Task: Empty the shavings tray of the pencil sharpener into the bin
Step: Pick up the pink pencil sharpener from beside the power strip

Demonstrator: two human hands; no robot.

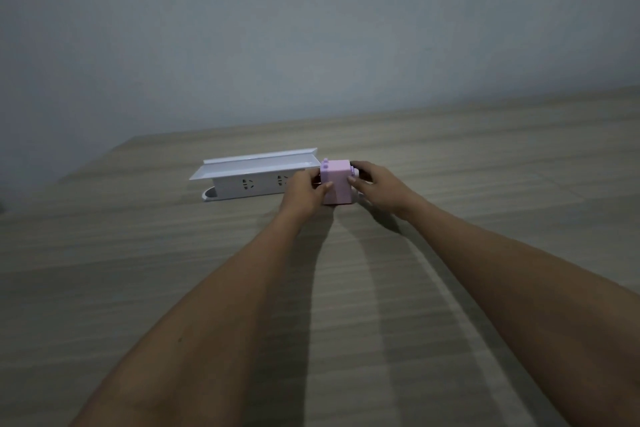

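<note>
The pencil sharpener (336,182) is a small pale-pink plastic box, standing upright on the wooden table (450,166), touching or just beside the right end of a white power strip (249,184). Its tray looks closed.

A single wide-angle view from the person's head looks forward and down across the wooden table (450,288) toward a plain wall (311,28). Both forearms stretch away from the lens, with the hands reaching mid-frame, far from the camera.
</note>
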